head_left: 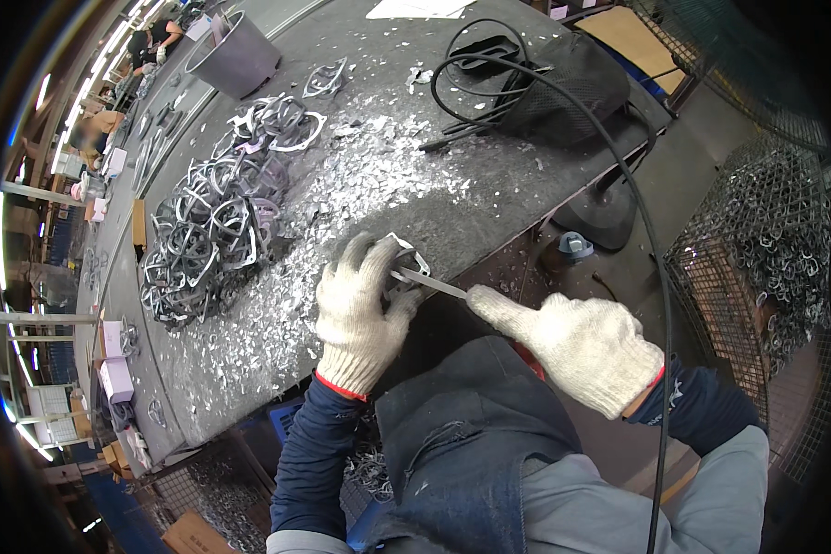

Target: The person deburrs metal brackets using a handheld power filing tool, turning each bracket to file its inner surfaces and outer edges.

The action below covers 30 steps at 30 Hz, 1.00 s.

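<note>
At the near edge of the grey table, my left hand [362,300] in a white knit glove closes on a small metal frame [414,254] with a rounded opening, partly covered by the fingers. My right hand [577,346], gloved the same way, grips a slim flat metal file [441,284] with the index finger stretched along it. A bit of red shows under that hand, perhaps the handle. The file's tip lies against the frame beside my left fingers. A tangled heap of similar metal frames [217,226] lies to the left.
Silvery flakes [369,171] cover the table's middle. Behind are a grey bucket [234,57] and a black mesh bag [563,97]; a black cable [639,198] runs down past my right arm. Wire baskets of metal parts [771,249] stand right. People [154,44] work far left.
</note>
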{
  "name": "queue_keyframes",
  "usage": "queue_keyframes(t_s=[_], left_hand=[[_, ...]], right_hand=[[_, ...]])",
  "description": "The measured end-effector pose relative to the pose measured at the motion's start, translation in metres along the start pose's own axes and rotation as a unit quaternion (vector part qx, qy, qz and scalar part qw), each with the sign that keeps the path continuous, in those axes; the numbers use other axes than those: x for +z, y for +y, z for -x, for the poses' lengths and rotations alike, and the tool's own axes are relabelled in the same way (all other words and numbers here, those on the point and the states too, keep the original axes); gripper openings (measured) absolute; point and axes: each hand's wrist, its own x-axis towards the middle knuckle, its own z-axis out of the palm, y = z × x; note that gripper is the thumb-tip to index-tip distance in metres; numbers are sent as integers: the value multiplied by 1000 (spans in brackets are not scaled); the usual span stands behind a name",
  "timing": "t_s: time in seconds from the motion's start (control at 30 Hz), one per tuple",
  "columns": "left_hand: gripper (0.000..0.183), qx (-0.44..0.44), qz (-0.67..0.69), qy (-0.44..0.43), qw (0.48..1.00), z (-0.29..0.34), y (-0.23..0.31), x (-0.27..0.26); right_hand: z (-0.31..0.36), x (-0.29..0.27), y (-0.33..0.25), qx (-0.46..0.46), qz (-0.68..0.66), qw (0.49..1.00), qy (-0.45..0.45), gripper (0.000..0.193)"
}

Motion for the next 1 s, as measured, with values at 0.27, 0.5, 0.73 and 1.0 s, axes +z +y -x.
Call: queue_keyframes(t_s=[0.27,0.5,0.73,1.0], left_hand=[[77,43,-58,23,997,-3,14,-3],[81,53,-82,37,995,3,8,-2],[85,78,-74,25,994,2,3,0],[78,60,-88,2,994,-1,11,-5]], right_hand=[[-5,23,30,-97,-195,976,3,85],[-20,-46,16,98,-583,730,-342,95],[-14,-19,9,91,-679,659,-312,95],[-6,-37,9,115,-554,759,-324,95]])
